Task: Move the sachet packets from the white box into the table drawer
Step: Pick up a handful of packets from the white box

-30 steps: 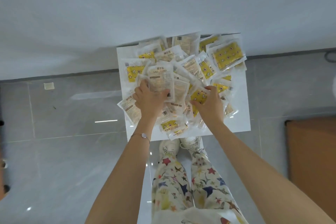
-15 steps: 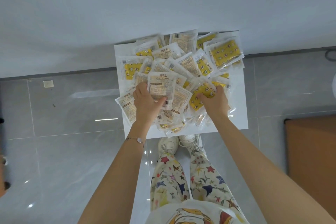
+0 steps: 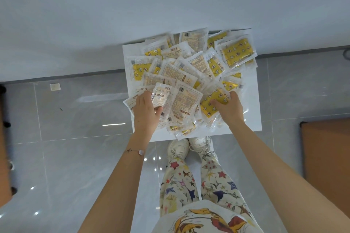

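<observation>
We stretch both arms forward and down above our star-print trousers (image 3: 214, 181), a bracelet (image 3: 135, 151) on the left wrist. Our left hand (image 3: 146, 112) pinches a pale sachet packet (image 3: 162, 98) under the thumb. To its right, our right hand (image 3: 231, 110) curls its fingers around a yellow packet (image 3: 211, 107). Beyond both hands, more sachet packets (image 3: 191, 66) lie heaped on the white box (image 3: 252, 104).

White sneakers (image 3: 178, 149) and star-print trousers (image 3: 180, 185) stand on glossy grey floor tiles (image 3: 75, 157), a brown board (image 3: 325, 157) at right.
</observation>
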A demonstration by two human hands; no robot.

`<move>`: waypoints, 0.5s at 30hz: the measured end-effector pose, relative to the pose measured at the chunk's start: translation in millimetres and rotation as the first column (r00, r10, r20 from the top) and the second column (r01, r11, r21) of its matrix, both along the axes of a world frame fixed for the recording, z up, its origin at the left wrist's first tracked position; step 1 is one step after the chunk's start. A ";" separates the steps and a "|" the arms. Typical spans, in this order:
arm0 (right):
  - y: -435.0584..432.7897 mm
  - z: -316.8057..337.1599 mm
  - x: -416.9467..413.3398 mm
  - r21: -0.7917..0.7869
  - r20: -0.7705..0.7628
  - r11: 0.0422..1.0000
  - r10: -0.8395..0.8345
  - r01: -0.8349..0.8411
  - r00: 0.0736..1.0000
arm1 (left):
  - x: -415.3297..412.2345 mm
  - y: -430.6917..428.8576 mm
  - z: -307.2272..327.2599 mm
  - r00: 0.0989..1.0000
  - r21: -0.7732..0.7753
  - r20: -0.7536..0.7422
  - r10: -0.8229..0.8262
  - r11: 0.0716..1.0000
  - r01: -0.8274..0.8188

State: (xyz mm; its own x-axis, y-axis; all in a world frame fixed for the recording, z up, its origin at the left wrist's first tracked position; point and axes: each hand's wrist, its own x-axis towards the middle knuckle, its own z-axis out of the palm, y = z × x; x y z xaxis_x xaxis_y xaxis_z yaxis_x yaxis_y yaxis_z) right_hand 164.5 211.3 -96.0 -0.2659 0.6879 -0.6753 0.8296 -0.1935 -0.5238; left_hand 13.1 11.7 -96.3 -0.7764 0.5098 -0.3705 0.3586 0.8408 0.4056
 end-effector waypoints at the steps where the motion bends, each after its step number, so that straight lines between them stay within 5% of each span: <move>1: -3.2 -0.6 0.7 0.010 -0.002 1.000 0.003 -0.003 1.000 | 1.3 0.6 0.0 1.000 -0.008 -0.016 0.002 1.000 -0.002; 6: -8.6 -1.1 1.5 0.030 -0.065 0.997 -0.070 0.072 0.995 | -0.4 -4.2 -2.1 0.999 -0.065 -0.038 0.033 0.997 -0.036; 15: 22.1 6.2 13.2 -0.029 -0.140 0.966 -0.258 0.256 0.956 | -9.6 -14.0 -2.6 0.942 -0.014 0.268 0.200 0.979 -0.204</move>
State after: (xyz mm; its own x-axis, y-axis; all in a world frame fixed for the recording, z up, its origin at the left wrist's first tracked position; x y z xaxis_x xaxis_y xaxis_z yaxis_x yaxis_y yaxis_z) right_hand 177.7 233.4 -89.9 -0.1743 0.7386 -0.6512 0.6689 -0.3965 -0.6288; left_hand 3.5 -2.2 -98.9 -0.7375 0.3592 -0.5719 0.0590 0.8779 0.4753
